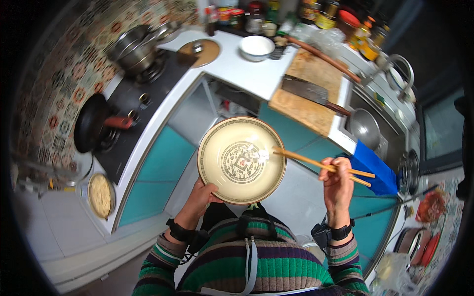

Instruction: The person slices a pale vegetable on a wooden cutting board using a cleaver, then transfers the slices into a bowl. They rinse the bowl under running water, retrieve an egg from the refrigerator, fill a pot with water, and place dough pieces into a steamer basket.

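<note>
My left hand [203, 196] grips the lower left rim of a large cream ceramic bowl [211, 155], thumb over the edge. The bowl is held in front of my body, above the floor. A patterned medallion decorates its inside, and no food shows in it. In my right hand [339, 181] is a pair of wooden chopsticks [305, 159]. Their tips reach over the bowl's right rim, while the rear ends stick out past my fingers.
Left, a black wok [89, 124] and a steel pot [135, 51] stand on the gas stove [129, 148]. A white bowl [256, 49] sits on the back counter. A cleaver [305, 90] lies across the wooden cutting board [300, 113], beside the sink [394, 137]. A blue sheet [374, 170] hangs over the right counter edge.
</note>
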`<state>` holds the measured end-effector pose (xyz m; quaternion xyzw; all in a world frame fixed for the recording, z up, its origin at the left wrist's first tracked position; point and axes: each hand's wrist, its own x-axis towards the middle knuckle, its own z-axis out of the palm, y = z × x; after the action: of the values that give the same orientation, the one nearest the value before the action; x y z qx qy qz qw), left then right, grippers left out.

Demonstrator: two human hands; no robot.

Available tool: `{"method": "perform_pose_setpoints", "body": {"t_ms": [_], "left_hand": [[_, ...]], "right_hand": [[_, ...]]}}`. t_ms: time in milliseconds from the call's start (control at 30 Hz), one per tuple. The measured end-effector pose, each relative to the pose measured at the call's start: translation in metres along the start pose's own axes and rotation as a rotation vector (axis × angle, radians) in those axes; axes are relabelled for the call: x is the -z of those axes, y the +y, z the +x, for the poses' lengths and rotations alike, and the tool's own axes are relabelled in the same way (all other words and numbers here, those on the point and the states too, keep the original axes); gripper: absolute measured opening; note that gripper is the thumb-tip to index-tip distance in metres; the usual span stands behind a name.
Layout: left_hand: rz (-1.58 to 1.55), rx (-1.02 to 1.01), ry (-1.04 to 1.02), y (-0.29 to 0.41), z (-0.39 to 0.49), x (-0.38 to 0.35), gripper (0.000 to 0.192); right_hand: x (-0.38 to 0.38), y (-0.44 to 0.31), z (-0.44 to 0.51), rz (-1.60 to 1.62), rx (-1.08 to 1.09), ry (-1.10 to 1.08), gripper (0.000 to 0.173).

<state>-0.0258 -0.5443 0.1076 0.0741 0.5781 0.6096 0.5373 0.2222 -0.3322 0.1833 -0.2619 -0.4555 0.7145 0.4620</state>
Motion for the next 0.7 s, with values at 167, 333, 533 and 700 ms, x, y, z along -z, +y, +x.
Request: {"method": "perform_pose_setpoints", "body": {"t_ms": [167,333,533,700], "left_hand": [[0.152,0.089,-0.246,0.027,0.067,-0.097,0.059],[0.267,0.169,-0.446,0.040,0.143,-0.192,0.058],[0.397,0.290,-0.762,0.034,0.210,-0.286,0.059],[0.641,0.389,-1.007,0.036,0.264,-0.365,0.053]], "right_hand": [[0.100,-0.077,0.019,-0.165,0.450,0.446,0.043],[0.161,-0.098,0.033,-0.717,0.128,0.620,0.033],[0.197,-0.042,0.060,-0.419,-0.222,0.558,0.047],[0.226,-0.049,0.052,0.204,-0.346,0.623,0.020]]}}
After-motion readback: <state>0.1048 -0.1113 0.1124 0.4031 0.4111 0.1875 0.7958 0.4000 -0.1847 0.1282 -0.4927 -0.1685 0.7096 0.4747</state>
